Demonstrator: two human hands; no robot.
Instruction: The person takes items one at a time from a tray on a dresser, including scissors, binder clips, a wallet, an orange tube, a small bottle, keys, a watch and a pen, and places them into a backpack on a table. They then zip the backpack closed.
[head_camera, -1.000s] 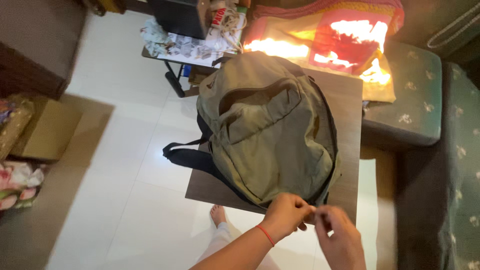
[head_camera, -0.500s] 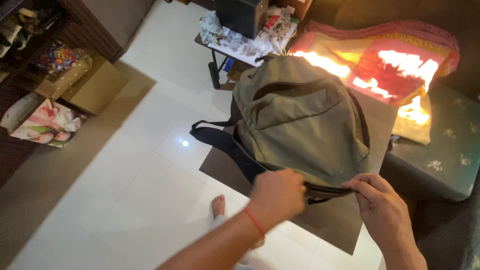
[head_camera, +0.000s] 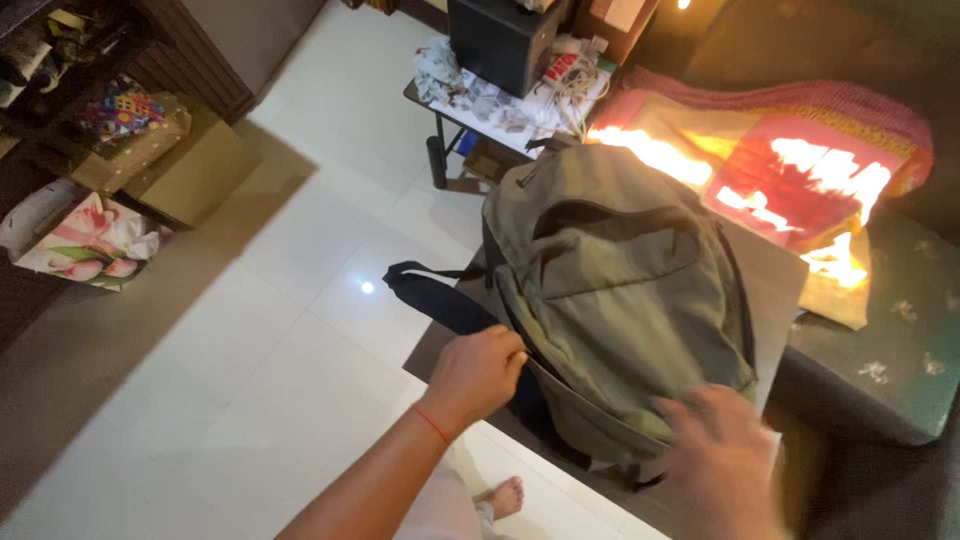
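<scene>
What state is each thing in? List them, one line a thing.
Backpack: olive green, lying on the small dark table, main zip partly open along its left side.
Front pocket: gaping open.
Dark strap: hanging off the table edge.
Left hand: closed on the backpack's edge at the zip.
Right hand: blurred, over the backpack's near corner; grip cannot be told.
Cardboard box: closed, on the floor.
</scene>
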